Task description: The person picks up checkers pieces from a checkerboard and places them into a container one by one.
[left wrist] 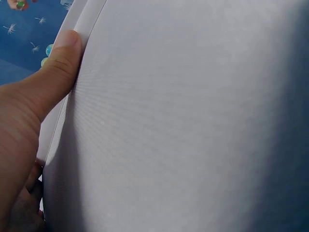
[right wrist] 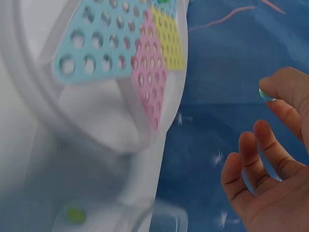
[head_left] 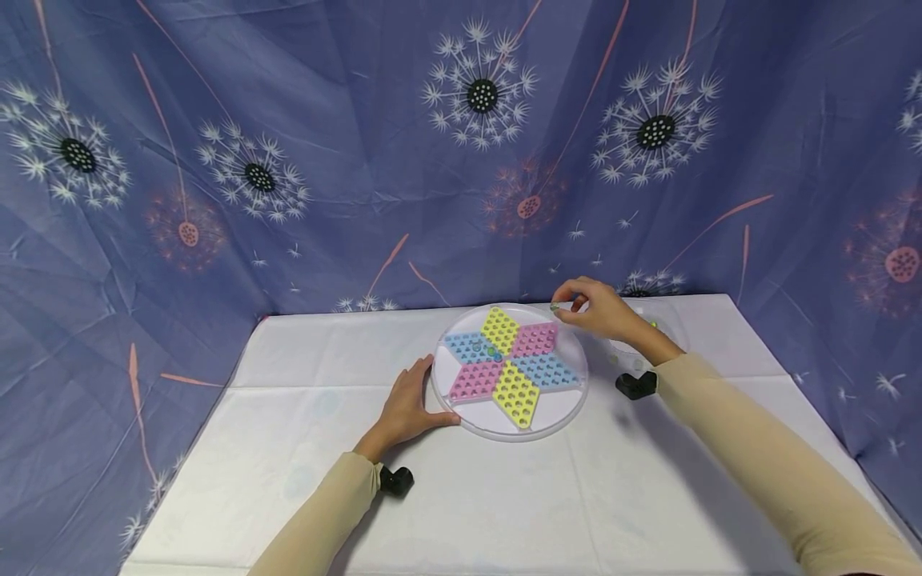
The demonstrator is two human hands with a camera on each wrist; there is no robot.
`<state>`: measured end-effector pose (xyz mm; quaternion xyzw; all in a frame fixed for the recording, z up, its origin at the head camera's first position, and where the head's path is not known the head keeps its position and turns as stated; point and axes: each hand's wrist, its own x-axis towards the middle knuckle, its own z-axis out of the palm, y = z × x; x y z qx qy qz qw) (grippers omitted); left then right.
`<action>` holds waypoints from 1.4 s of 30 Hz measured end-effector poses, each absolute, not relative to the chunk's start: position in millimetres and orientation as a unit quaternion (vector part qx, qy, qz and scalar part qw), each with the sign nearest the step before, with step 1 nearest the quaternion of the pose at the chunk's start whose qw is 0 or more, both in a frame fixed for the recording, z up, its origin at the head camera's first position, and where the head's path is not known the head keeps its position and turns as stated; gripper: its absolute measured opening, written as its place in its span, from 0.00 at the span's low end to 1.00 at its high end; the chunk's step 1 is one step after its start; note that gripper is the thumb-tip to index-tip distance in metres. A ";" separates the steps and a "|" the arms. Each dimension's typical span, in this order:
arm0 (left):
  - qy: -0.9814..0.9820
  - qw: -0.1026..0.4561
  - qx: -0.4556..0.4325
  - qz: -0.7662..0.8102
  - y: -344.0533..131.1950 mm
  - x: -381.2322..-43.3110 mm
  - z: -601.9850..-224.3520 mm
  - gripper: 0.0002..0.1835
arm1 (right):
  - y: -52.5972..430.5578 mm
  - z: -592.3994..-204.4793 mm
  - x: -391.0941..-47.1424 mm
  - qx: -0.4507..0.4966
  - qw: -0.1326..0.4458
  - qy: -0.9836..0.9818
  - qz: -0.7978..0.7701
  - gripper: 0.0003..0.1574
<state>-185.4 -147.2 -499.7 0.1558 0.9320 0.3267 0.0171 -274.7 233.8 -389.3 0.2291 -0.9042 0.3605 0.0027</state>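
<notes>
A round Chinese checkers board [head_left: 569,412] with a six-pointed star in yellow, pink and blue lies on the white-covered table. My left hand [head_left: 406,408] rests against its left rim, fingers stretched along the edge and thumb spread toward the front. In the left wrist view that thumb [left wrist: 63,60] lies on the white rim. Above the board's far right edge, my right hand [head_left: 591,308] pinches a small glass marble [right wrist: 265,95] between thumb and index finger, its other fingers loosely bent. A few marbles [head_left: 491,351] sit in the upper-left blue section, near the star's centre.
A clear plastic container [head_left: 673,320] stands right of the board, partly hidden by my right forearm, with a yellow-green marble [right wrist: 76,215] showing there. Behind the table hangs a blue dandelion-print cloth [head_left: 346,160]. Black wrist cameras [head_left: 396,482] sit at both sleeves.
</notes>
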 end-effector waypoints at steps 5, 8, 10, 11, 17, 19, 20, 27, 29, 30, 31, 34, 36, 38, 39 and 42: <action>0.931 0.015 0.157 0.329 -146.7 -185.0 -499.3 0.67 | 255.9 -389.9 -273.3 0.210 0.008 -0.911 0.354 0.13; 0.931 0.016 0.155 0.331 -146.8 -185.1 -499.2 0.67 | 269.6 -390.5 -272.1 0.193 0.006 -0.917 0.349 0.13; 0.931 0.016 0.152 0.332 -146.9 -185.3 -499.3 0.67 | 278.3 -390.9 -271.7 0.182 0.006 -0.921 0.345 0.13; 0.931 0.015 0.153 0.332 -146.9 -185.5 -499.7 0.67 | 282.5 -390.9 -271.3 0.178 0.006 -0.922 0.344 0.13; 0.932 0.005 0.163 0.324 -147.2 -186.5 -501.1 0.67 | 303.4 -390.4 -269.1 0.169 0.011 -0.923 0.346 0.15; 0.933 0.005 0.164 0.320 -147.2 -186.5 -501.4 0.67 | 308.9 -390.3 -267.6 0.166 0.014 -0.923 0.347 0.16; 0.933 0.005 0.164 0.320 -147.2 -186.6 -501.6 0.67 | 311.5 -390.3 -266.9 0.166 0.015 -0.923 0.347 0.16; 0.933 0.016 0.163 0.320 -147.6 -186.2 -500.8 0.67 | 326.3 -391.3 -263.7 0.144 0.016 -0.929 0.339 0.18; 0.933 0.015 0.163 0.321 -148.1 -186.0 -500.9 0.67 | 329.6 -391.8 -263.4 0.132 0.014 -0.931 0.340 0.19; 0.932 0.013 0.163 0.323 -148.3 -185.9 -501.0 0.67 | 331.3 -392.0 -262.9 0.128 0.013 -0.932 0.339 0.20; 0.932 0.012 0.164 0.324 -148.3 -186.0 -501.4 0.67 | 333.0 -392.0 -262.6 0.124 0.012 -0.932 0.339 0.20; 0.932 0.012 0.163 0.324 -148.2 -186.3 -502.1 0.67 | 336.9 -391.7 -261.1 0.121 0.012 -0.933 0.339 0.20; 0.932 0.013 0.163 0.323 -148.1 -186.2 -502.1 0.67 | 338.7 -391.2 -260.3 0.118 0.015 -0.933 0.341 0.20; 0.933 0.012 0.164 0.321 -148.0 -186.1 -501.8 0.67 | 340.0 -390.7 -259.9 0.117 0.018 -0.932 0.342 0.19; 0.933 0.013 0.164 0.321 -148.0 -185.9 -501.3 0.67 | 340.8 -390.5 -259.9 0.116 0.020 -0.932 0.343 0.18; 0.932 0.014 0.162 0.323 -148.0 -185.6 -499.9 0.67 | 341.8 -390.2 -259.9 0.122 0.020 -0.931 0.343 0.19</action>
